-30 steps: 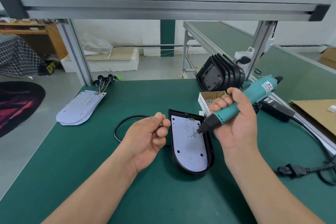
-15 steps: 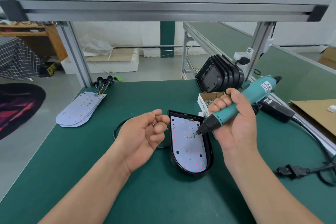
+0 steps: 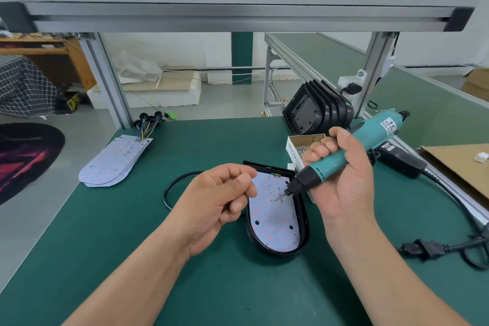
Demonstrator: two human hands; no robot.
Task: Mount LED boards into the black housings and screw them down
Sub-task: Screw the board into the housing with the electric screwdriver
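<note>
a black housing (image 3: 304,222) is laid near the middle of the green table (image 3: 127,246), with an led board (image 3: 274,222) seated inside it. a teal screwdriver (image 3: 352,152) is gripped by the right hand (image 3: 344,185), its bit tilted down over the board's far half. the left hand (image 3: 219,201) is held just left of the housing, fingers curled; whether anything is pinched cannot be told. spare boards (image 3: 113,164) are stacked by the far left corner.

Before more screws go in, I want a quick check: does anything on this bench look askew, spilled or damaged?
Nothing stands out. The LED board sits squarely inside its black housing. The screw box stands upright with no spill visible. The spare boards are only loosely fanned.
</note>
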